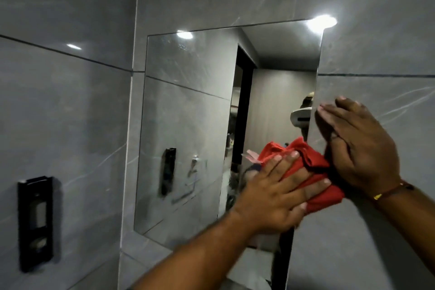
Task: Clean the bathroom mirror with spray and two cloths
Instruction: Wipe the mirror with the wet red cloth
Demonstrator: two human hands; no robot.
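A frameless rectangular mirror (188, 125) hangs on the grey tiled wall. A crumpled red cloth (313, 167) is pressed against its lower right part, near the right edge. My left hand (275, 198) lies flat on the cloth with fingers spread. My right hand (360, 146) rests flat on the tile just right of the mirror's edge, its thumb side touching the cloth. A thin cord bracelet circles the right wrist. No spray bottle or second cloth is in view.
A black wall-mounted holder (35, 221) sits on the left wall, and its reflection shows in the mirror. The mirror reflects a dark doorway and a white fixture. Ceiling lights glare at the mirror's top corners.
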